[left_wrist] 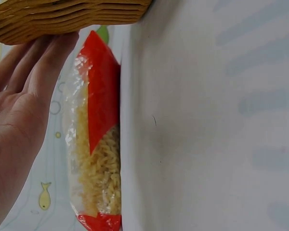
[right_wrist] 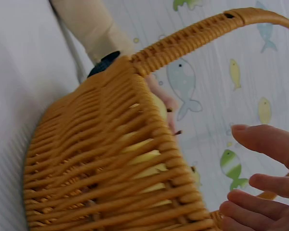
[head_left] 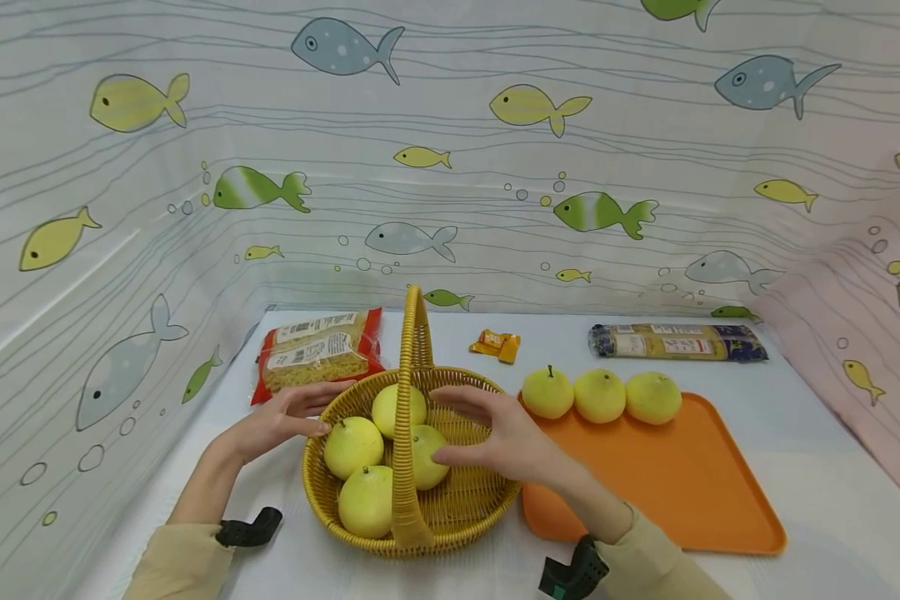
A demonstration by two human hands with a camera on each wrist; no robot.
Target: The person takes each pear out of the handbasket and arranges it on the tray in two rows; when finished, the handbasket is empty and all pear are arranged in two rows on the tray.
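A woven wicker basket (head_left: 474, 503) with a tall handle stands before me, holding several round yellow pears (head_left: 354, 448) gathered in its left half. My left hand (head_left: 276, 427) is at the basket's left side; in the left wrist view its extended fingers touch the outside of the wicker wall. Over the basket's right half hovers my right hand (head_left: 504, 433), thumb and fingers apart with nothing between them, the thumb near one pear (head_left: 427, 460). The right wrist view shows that hand (right_wrist: 267, 187) above the rim, partly cut off by the frame.
Three pears (head_left: 599, 396) sit in a row along the back edge of an orange tray (head_left: 667, 492) at the right. Behind lie a red-ended pasta bag (head_left: 318, 354), small orange packets (head_left: 497, 344) and a long dark-ended package (head_left: 678, 342). Fish-patterned sheeting (head_left: 480, 208) encloses the table.
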